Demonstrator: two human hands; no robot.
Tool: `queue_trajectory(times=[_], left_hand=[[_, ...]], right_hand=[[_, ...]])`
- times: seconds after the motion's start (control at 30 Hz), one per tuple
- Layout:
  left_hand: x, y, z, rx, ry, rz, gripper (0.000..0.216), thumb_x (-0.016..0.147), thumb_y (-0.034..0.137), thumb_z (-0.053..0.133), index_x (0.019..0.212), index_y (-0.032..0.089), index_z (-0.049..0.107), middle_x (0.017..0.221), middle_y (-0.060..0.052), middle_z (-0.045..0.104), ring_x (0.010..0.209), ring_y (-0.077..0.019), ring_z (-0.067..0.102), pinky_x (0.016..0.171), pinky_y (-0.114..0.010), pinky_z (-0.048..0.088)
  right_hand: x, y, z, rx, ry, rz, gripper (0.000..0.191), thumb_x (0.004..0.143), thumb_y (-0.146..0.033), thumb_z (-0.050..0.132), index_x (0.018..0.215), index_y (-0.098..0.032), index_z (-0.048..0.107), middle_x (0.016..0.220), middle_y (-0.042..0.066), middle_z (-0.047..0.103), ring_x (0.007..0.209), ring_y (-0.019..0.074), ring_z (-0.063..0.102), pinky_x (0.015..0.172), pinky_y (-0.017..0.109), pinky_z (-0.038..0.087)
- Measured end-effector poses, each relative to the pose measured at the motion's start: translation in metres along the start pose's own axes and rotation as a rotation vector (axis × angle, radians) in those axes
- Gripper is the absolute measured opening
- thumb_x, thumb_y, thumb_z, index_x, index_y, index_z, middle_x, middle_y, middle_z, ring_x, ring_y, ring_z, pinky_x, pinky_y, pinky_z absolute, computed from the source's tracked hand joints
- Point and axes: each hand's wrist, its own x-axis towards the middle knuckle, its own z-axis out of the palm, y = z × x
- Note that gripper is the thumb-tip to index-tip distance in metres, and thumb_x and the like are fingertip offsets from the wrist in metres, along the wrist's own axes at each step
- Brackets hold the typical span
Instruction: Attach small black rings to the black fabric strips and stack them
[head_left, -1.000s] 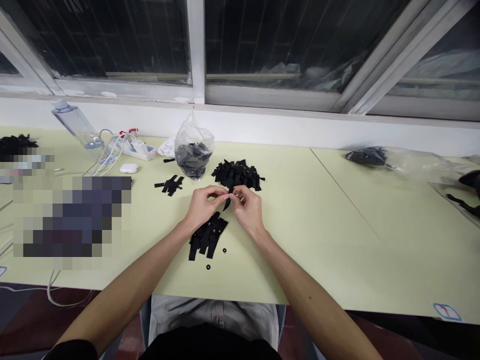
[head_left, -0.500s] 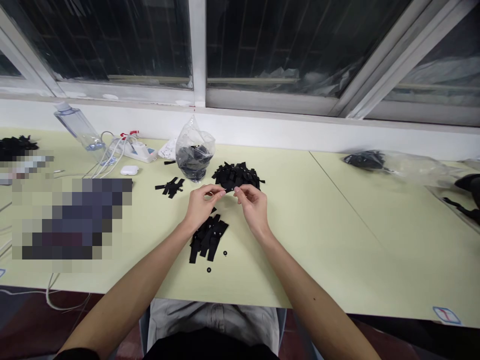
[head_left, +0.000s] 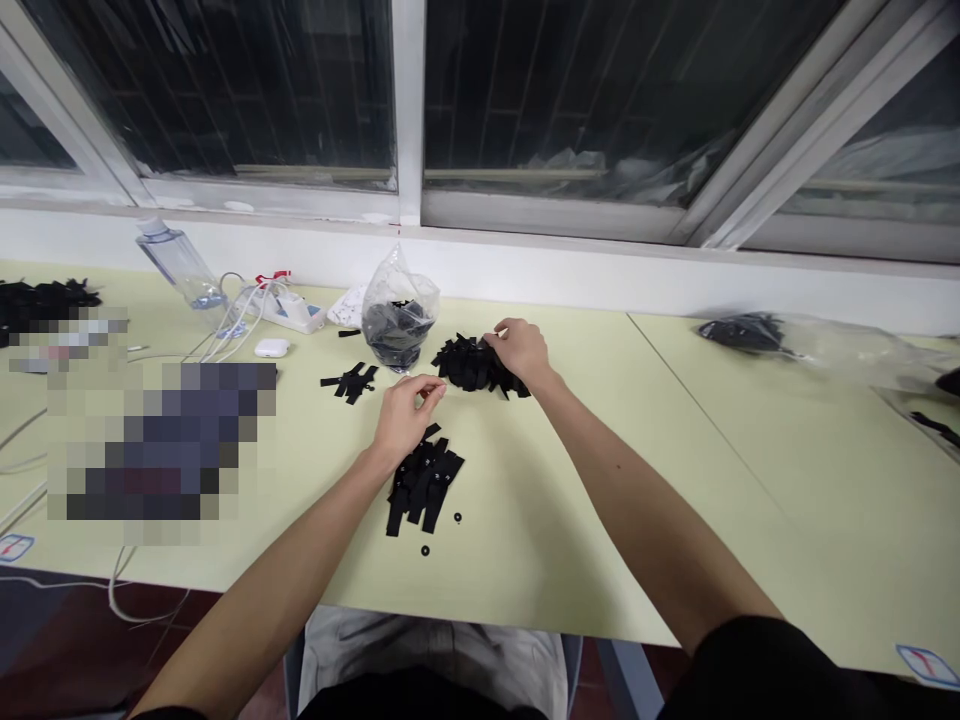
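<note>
My right hand (head_left: 521, 350) reaches the far pile of black fabric strips (head_left: 469, 365), its fingertips pinched on a black strip at the pile's top right edge. Closer to me, my left hand (head_left: 406, 415) hovers over the table with thumb and forefinger pressed together. Whatever lies between them is too small to make out. Below that hand is a second group of black strips (head_left: 433, 490), laid roughly lengthwise, some with small shiny fittings. Two small black round pieces with pale centres, one (head_left: 457, 517) right of the group and one (head_left: 425, 551) in front, lie apart.
Behind stands a clear plastic bag (head_left: 400, 325) of black pieces. Left of it are a few loose strips (head_left: 349, 382), a white earphone case (head_left: 271, 347), a power strip (head_left: 300, 315) with cables and a tilted bottle (head_left: 184, 270). Another bag (head_left: 817, 340) lies far right.
My hands were together in front of the far pile with a small dark piece between them. My right hand has moved away and up to the pile; my left stays pinched. The view shifted slightly.
</note>
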Motion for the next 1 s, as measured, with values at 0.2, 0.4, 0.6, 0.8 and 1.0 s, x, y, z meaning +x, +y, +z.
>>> queue_trajectory(times=[0.2, 0.4, 0.6, 0.8, 1.0], left_hand=[[0.001, 0.003, -0.005, -0.006, 0.082, -0.043, 0.024, 0.097, 0.036, 0.051, 0.110, 0.023, 0.067, 0.091, -0.004, 0.073, 0.086, -0.0181, 0.067, 0.084, -0.031, 0.049], [0.001, 0.003, -0.005, 0.006, 0.075, -0.061, 0.026, 0.097, 0.037, 0.050, 0.112, 0.022, 0.065, 0.092, -0.005, 0.073, 0.086, -0.0183, 0.067, 0.082, -0.031, 0.048], [-0.002, 0.005, 0.000, 0.002, 0.040, -0.021, 0.025, 0.098, 0.037, 0.049, 0.110, 0.023, 0.065, 0.090, -0.004, 0.072, 0.089, -0.0183, 0.067, 0.083, -0.031, 0.048], [-0.002, 0.009, -0.001, 0.010, 0.022, 0.002, 0.026, 0.098, 0.037, 0.048, 0.110, 0.022, 0.066, 0.091, -0.004, 0.072, 0.089, -0.0183, 0.066, 0.087, -0.032, 0.047], [-0.002, 0.012, -0.003, 0.028, -0.005, 0.031, 0.027, 0.099, 0.037, 0.047, 0.108, 0.023, 0.067, 0.091, -0.004, 0.072, 0.091, -0.0195, 0.065, 0.087, -0.033, 0.046]], right_hand=[[-0.067, -0.018, -0.007, 0.308, -0.332, -0.268, 0.022, 0.090, -0.039, 0.060, 0.084, -0.020, 0.070, 0.073, 0.003, 0.067, 0.064, 0.0165, 0.057, 0.061, 0.030, 0.042], [-0.124, -0.009, -0.003, 0.368, -0.716, -0.415, 0.015, 0.087, -0.033, 0.068, 0.095, -0.022, 0.073, 0.092, 0.005, 0.069, 0.081, 0.0178, 0.060, 0.073, 0.032, 0.047], [-0.121, -0.008, 0.005, 0.313, -0.671, -0.529, 0.006, 0.087, -0.022, 0.066, 0.087, -0.023, 0.073, 0.085, 0.003, 0.067, 0.083, 0.0179, 0.059, 0.077, 0.033, 0.045], [-0.119, -0.004, 0.001, 0.444, -0.673, -0.381, 0.013, 0.089, -0.030, 0.063, 0.087, -0.021, 0.073, 0.085, 0.002, 0.066, 0.072, 0.0146, 0.057, 0.066, 0.029, 0.043], [-0.114, 0.001, -0.002, 0.543, -0.615, -0.286, 0.019, 0.087, -0.038, 0.066, 0.088, -0.021, 0.074, 0.083, 0.002, 0.066, 0.070, 0.0144, 0.054, 0.064, 0.029, 0.041]])
